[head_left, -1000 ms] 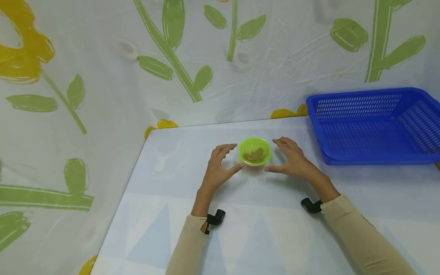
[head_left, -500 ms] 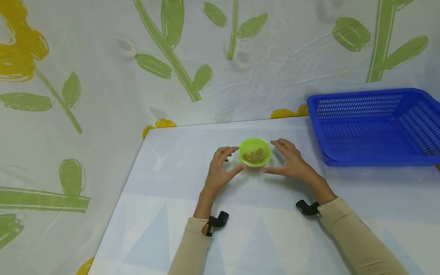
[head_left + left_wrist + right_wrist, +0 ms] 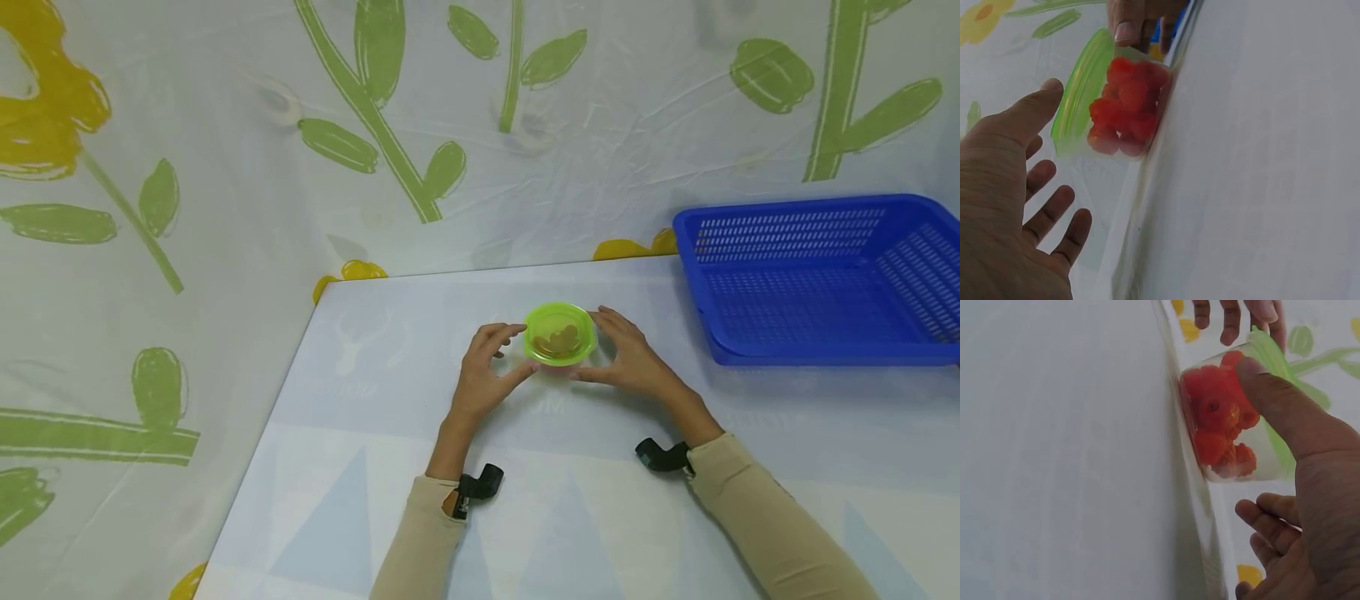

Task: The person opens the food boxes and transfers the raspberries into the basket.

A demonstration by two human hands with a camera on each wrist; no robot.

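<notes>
A small clear tub (image 3: 557,369) with a bright green lid (image 3: 559,333) stands upright on the table. Through its side in the left wrist view I see red raspberries (image 3: 1132,94). My left hand (image 3: 483,375) is at the tub's left, fingers spread and loosely bent, fingertips close to the lid's edge. On the other side, my right hand (image 3: 633,358) has its fingers by the lid's right rim and its thumb in front of the tub. That thumb (image 3: 1272,400) overlaps the tub's wall in the right wrist view. Neither hand's fingers curl round the tub.
A blue plastic basket (image 3: 701,300) with slotted walls is at the back right of the table (image 3: 405,367). Behind and to the left hangs a white sheet (image 3: 247,208) with a green and yellow plant print. Black devices (image 3: 480,483) are strapped to both wrists.
Both hands have drawn in closer to the tub, the right one moving left and the left one slightly right. The tub has stayed in place on the table.
</notes>
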